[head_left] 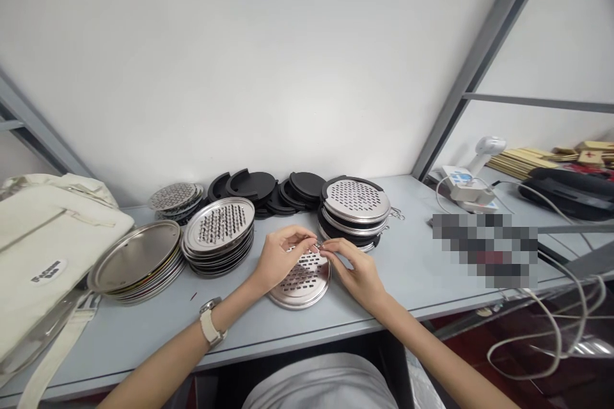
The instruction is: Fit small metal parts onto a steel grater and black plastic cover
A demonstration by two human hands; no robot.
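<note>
A round metal grater disc (301, 286) with rows of slotted holes lies on the table in front of me. My left hand (286, 257) reaches over its upper left part, thumb and fingers pinched together at the far edge. From the other side, my right hand (355, 268) pinches at that same edge, its fingertips almost meeting the left ones. Between the fingertips shows a small piece of metal wire (320, 245), partly hidden. Just beyond my right hand, a stack of grater discs with black rims (357, 199) has wire loops (396, 213) sticking out to its right.
Left of my hands stand stacked grater discs (220, 225) and a pile of plain metal plates (137, 259). Black round pieces (254, 185) lie against the wall. A cream bag (57, 236) occupies the left end. At right are a white device (467, 186) and cables (559, 339).
</note>
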